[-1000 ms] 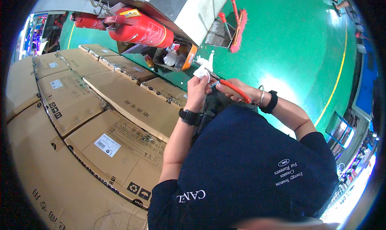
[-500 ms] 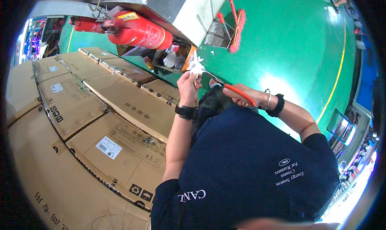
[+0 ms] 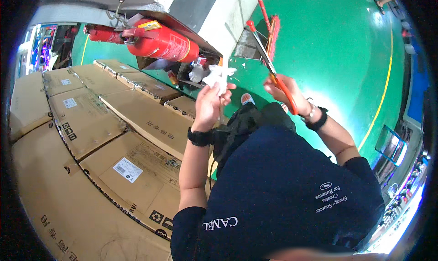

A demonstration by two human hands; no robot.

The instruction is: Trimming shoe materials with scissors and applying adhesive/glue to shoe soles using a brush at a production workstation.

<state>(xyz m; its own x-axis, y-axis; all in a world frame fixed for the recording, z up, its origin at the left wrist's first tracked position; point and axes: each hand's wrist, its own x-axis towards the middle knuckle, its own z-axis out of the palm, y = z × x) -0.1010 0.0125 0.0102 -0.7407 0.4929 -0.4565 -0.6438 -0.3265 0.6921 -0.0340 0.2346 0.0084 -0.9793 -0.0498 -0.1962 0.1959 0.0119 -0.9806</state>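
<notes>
In my left hand (image 3: 211, 103) I pinch a bunch of crumpled white scraps (image 3: 215, 76), thin and paper-like, with pointed ends sticking out; their exact material I cannot make out. Off to the right, my right hand (image 3: 288, 93) is closed round a pair of scissors (image 3: 286, 96) with red handles. The metal blades point up and away, apart from the white bunch. Their tips overlap the dustpan handle behind, so how far they are parted is hard to see.
Cardboard boxes (image 3: 141, 124) are laid out on the left. Beyond them, red fire extinguishers (image 3: 159, 43) stand by a pillar (image 3: 223, 14), near a bin (image 3: 185, 74) holding litter. A dustpan (image 3: 246, 46) and pink broom (image 3: 273, 37) rest on the green floor (image 3: 328, 46).
The scissors have swung upward and away from the white scraps, which they were beside before. My left hand has turned, and the white bunch has shifted slightly left.
</notes>
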